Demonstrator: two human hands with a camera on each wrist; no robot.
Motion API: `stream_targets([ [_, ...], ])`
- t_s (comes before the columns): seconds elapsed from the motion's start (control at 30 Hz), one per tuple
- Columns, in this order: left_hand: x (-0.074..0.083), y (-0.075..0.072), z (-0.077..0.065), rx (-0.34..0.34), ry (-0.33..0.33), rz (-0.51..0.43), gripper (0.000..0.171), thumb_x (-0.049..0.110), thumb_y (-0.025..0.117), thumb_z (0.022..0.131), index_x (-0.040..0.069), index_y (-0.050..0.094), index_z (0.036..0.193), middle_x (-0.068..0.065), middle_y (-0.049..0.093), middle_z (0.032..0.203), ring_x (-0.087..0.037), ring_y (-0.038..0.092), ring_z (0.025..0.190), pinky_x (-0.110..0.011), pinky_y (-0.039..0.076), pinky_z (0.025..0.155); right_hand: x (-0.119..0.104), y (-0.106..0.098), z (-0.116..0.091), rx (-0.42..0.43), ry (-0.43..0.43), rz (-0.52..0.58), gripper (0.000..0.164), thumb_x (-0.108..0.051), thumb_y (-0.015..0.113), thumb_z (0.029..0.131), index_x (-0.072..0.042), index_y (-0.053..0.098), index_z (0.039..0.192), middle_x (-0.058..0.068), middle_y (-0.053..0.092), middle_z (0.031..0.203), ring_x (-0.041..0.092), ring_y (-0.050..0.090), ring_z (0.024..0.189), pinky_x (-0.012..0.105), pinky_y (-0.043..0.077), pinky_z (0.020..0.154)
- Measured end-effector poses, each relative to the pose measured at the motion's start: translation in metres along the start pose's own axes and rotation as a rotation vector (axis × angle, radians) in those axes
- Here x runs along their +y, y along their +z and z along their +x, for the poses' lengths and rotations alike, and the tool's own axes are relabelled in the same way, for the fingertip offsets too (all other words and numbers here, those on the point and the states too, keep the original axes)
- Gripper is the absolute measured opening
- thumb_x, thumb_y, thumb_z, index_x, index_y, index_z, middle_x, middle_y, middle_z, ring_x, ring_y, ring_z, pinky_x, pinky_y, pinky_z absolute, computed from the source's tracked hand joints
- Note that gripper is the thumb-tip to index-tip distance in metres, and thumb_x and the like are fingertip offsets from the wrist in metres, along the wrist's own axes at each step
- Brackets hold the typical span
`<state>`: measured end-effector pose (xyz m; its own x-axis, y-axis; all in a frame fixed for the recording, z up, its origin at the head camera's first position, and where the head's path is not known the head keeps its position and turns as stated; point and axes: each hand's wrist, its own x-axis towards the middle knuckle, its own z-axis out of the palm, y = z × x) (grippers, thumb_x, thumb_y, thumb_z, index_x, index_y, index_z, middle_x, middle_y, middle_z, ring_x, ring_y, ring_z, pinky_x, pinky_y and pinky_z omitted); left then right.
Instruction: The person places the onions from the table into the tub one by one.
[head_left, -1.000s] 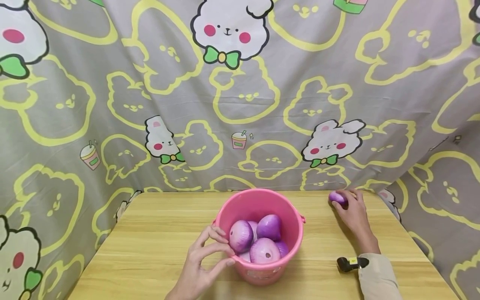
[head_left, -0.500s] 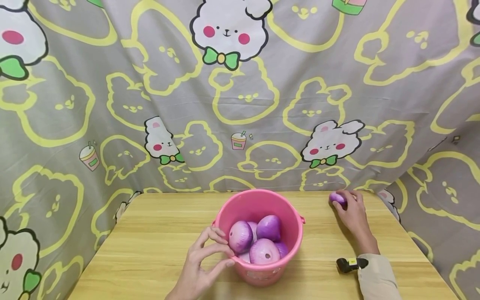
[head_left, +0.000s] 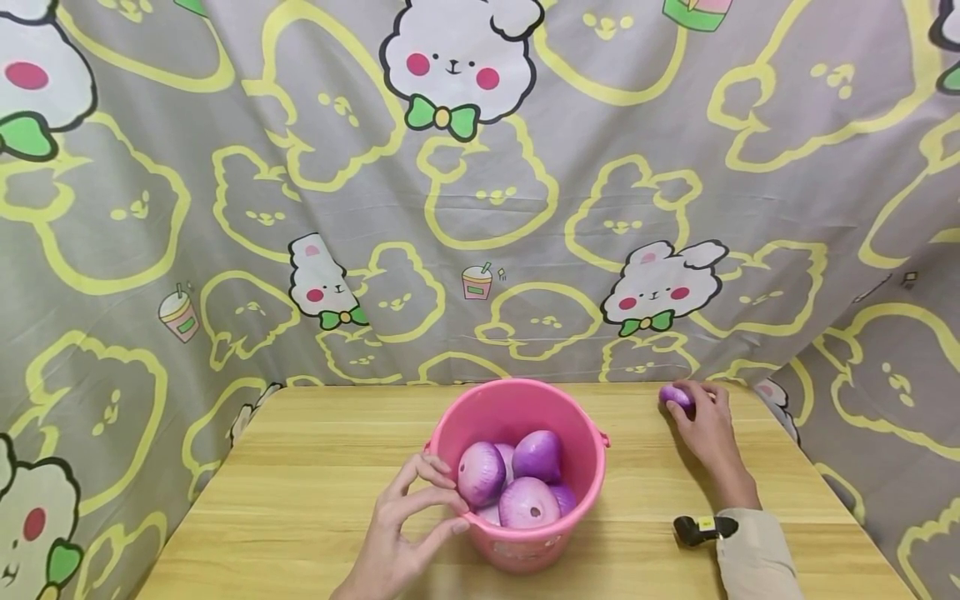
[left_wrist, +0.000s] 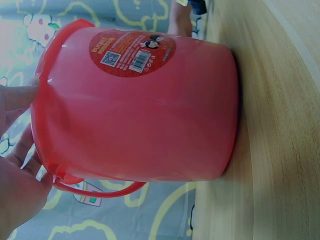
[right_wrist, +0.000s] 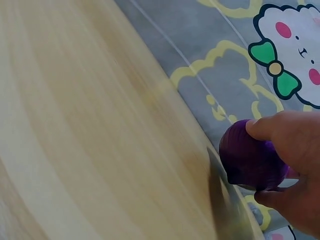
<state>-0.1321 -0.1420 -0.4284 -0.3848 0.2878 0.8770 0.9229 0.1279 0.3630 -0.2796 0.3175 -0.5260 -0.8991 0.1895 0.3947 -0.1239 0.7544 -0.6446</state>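
Note:
A pink plastic bucket (head_left: 517, 398) stands upright on the wooden table, with several purple onions (head_left: 530, 504) piled inside. At its near left side my left hand (head_left: 397, 525) grips the rim between thumb and fingers. The left wrist view gives the bucket's side wall (left_wrist: 135, 110), a round red label (left_wrist: 132, 52) and a hanging handle (left_wrist: 102, 192). At the table's far right, my right hand (head_left: 708, 429) holds another purple onion (head_left: 675, 396). Seen from the right wrist, thumb and fingers pinch this onion (right_wrist: 250, 157) close to the table's edge.
A grey curtain (head_left: 480, 208) printed with cartoon animals hangs behind and along both sides of the table (head_left: 322, 483). On the right forearm, a small black device (head_left: 701, 529) sits by the beige sleeve (head_left: 757, 554).

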Motion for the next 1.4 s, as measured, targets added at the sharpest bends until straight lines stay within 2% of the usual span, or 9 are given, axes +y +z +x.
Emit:
stream_targets([
  [0.37,0.0,0.0,0.0,0.002,0.01,-0.006,0.014,0.006,0.083,0.084,0.008,0.074,0.094,-0.008,0.059,0.099,-0.026,0.056,0.106,-0.034,0.044,0.102,-0.004,-0.006,-0.002,0.026,-0.025,-0.003,0.032,-0.013,0.063,0.101,-0.001,0.057,0.13,0.038,0.034,0.137,0.056,0.036,0.126,0.076,0.037,0.097],
  [0.63,0.0,0.001,-0.001,0.003,0.014,-0.008,0.013,0.007,0.083,0.084,0.008,0.074,0.094,-0.008,0.059,0.099,-0.026,0.056,0.106,-0.034,0.044,0.102,-0.008,-0.012,-0.003,0.018,0.002,-0.006,0.032,-0.015,0.062,0.102,-0.004,0.057,0.132,0.038,0.032,0.14,0.057,0.036,0.127,0.077,0.037,0.098],
  [0.8,0.0,0.001,0.0,0.003,0.017,-0.002,0.013,0.007,0.083,0.084,0.008,0.074,0.094,-0.007,0.058,0.099,-0.026,0.056,0.107,-0.033,0.044,0.102,-0.011,-0.015,-0.002,0.033,-0.012,-0.014,0.034,-0.016,0.061,0.102,-0.004,0.056,0.134,0.038,0.033,0.139,0.056,0.036,0.127,0.077,0.037,0.097],
  [1.07,0.0,0.0,0.0,0.004,0.016,0.002,0.014,0.007,0.084,0.084,0.009,0.074,0.094,-0.007,0.059,0.098,-0.026,0.056,0.107,-0.033,0.043,0.102,-0.016,-0.021,-0.002,0.026,0.024,0.0,0.037,-0.021,0.06,0.104,-0.006,0.055,0.137,0.036,0.029,0.144,0.057,0.036,0.128,0.076,0.038,0.098],
  [1.4,0.0,0.0,-0.001,0.008,0.008,0.001,0.014,0.007,0.084,0.084,0.009,0.074,0.094,-0.007,0.058,0.099,-0.026,0.056,0.107,-0.033,0.044,0.103,-0.026,-0.03,-0.002,0.063,-0.022,0.013,0.037,-0.016,0.061,0.103,-0.001,0.055,0.136,0.038,0.029,0.143,0.058,0.036,0.127,0.076,0.04,0.097],
])
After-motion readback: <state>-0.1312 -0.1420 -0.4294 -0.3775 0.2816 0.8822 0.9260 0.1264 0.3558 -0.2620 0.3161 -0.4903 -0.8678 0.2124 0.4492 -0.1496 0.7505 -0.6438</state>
